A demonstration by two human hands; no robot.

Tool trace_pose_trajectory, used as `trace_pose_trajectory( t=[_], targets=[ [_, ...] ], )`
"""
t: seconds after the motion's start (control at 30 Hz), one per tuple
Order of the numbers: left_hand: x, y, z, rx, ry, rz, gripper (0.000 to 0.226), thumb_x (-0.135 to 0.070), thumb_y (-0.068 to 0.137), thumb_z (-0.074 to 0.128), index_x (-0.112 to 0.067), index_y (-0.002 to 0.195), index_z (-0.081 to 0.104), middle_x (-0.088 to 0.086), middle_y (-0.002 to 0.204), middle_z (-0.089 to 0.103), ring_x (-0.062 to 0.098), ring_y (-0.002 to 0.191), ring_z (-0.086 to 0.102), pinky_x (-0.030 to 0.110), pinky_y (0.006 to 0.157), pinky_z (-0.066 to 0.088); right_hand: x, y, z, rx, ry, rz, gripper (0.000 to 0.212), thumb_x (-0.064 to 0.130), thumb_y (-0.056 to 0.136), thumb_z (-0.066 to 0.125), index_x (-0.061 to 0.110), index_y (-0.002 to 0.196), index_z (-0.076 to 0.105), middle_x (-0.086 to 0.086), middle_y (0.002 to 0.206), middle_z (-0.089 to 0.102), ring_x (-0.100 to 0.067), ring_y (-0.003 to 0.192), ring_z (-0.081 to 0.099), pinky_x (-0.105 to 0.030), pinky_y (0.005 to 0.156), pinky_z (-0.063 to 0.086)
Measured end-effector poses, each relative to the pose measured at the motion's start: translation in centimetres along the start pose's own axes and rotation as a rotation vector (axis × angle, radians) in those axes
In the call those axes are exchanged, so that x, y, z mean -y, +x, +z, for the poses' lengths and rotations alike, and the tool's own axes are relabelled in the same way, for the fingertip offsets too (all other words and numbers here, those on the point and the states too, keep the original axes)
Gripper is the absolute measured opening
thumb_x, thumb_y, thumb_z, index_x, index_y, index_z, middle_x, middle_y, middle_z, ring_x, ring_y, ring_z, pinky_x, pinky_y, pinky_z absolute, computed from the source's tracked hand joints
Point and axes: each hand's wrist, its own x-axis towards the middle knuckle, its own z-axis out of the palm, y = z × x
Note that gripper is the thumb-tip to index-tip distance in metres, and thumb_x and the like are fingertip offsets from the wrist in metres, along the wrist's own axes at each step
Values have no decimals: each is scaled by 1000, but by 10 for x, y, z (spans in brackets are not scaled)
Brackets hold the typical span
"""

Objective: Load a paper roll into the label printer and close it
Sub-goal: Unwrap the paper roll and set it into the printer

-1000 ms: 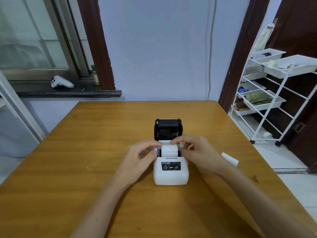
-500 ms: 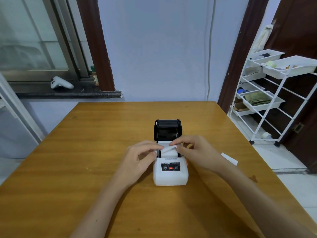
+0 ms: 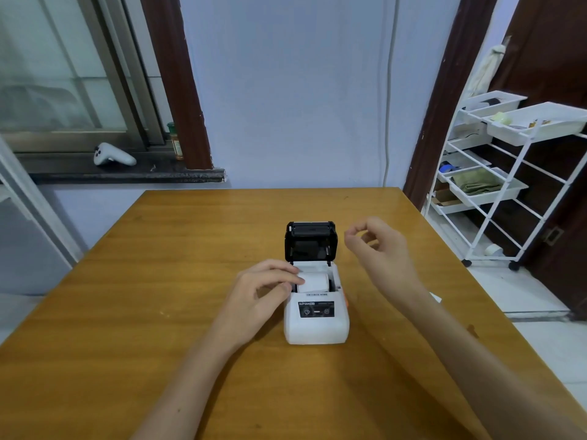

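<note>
A small white label printer (image 3: 316, 325) stands in the middle of the wooden table (image 3: 158, 312). Its black lid (image 3: 310, 241) is raised upright at the back. A white paper roll (image 3: 314, 282) lies in the open bay. My left hand (image 3: 263, 290) rests against the printer's left side, with its fingertips touching the roll's left end. My right hand (image 3: 379, 249) hovers to the right of the lid, holding nothing, with its fingers loosely curled and apart.
A small white paper scrap (image 3: 435, 298) lies on the table, mostly hidden behind my right forearm. A white wire rack (image 3: 495, 185) with trays stands on the floor at the right. A white controller (image 3: 112, 155) lies on the window sill.
My right hand let go of the paper and lifted away up and to the right of the lid. My left hand stayed at the roll.
</note>
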Motion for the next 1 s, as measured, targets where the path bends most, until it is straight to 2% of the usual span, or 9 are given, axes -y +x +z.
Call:
trace_pose_trajectory(
  t=[0.1,0.2,0.27,0.37,0.5,0.63,0.77,0.87,1.0],
  targets=[
    [-1,1,1,3,-15,-4,25,-17,86,56,-17,94,80,-13,106,70,9,103,64,16,80,49,-3,2,-1,253,-108,-4,24,1,83,59,20,94,70,12,100,68,-12,82,58,-21,68,46],
    [-4,1,2,5,-2,12,26,-16,85,55,-13,94,80,-5,108,71,7,102,64,12,80,47,-14,-2,-1,465,-222,-3,33,2,82,62,24,102,74,11,107,68,-11,89,58,-12,68,41],
    [-4,0,1,13,17,23,27,-17,85,55,-13,96,79,-3,110,70,7,103,63,13,81,47,-16,-1,0,552,-216,5,38,0,82,61,25,108,74,11,114,67,-9,93,56,-8,68,41],
    [-3,0,1,11,19,17,27,-16,85,55,-13,98,79,-4,110,70,8,104,64,15,83,48,-12,5,2,620,-209,11,40,0,85,62,23,116,72,9,119,66,-5,95,57,-9,66,43],
    [-1,1,1,9,9,23,28,-14,85,56,-15,102,78,-12,106,71,10,99,65,18,82,48,-9,10,2,618,-277,-9,25,18,92,64,26,114,73,10,111,70,-8,98,59,-15,73,40],
    [0,1,1,12,-2,13,29,-14,84,56,-16,104,77,-14,107,70,13,99,65,22,83,49,-8,4,4,561,-274,-21,21,19,96,59,21,111,74,19,92,66,10,75,57,-9,63,40],
    [-1,0,1,20,-23,26,32,-26,83,55,-15,104,77,-12,108,70,14,104,64,23,86,49,-15,-5,4,505,-225,-8,20,21,96,58,23,106,75,3,98,72,-2,61,60,-9,56,42],
    [-2,0,1,25,-54,41,37,-31,81,53,-15,103,78,-10,110,71,15,107,64,23,87,49,-18,-11,4,457,-217,-13,19,24,96,58,30,102,74,4,101,74,-7,73,66,-13,61,45],
    [-5,0,0,61,-63,34,37,-32,81,52,-20,104,78,-12,114,70,17,112,62,37,94,51,-15,-17,5,438,-192,-32,27,20,93,61,46,95,69,19,107,71,0,101,62,-12,76,40]
  ],
)
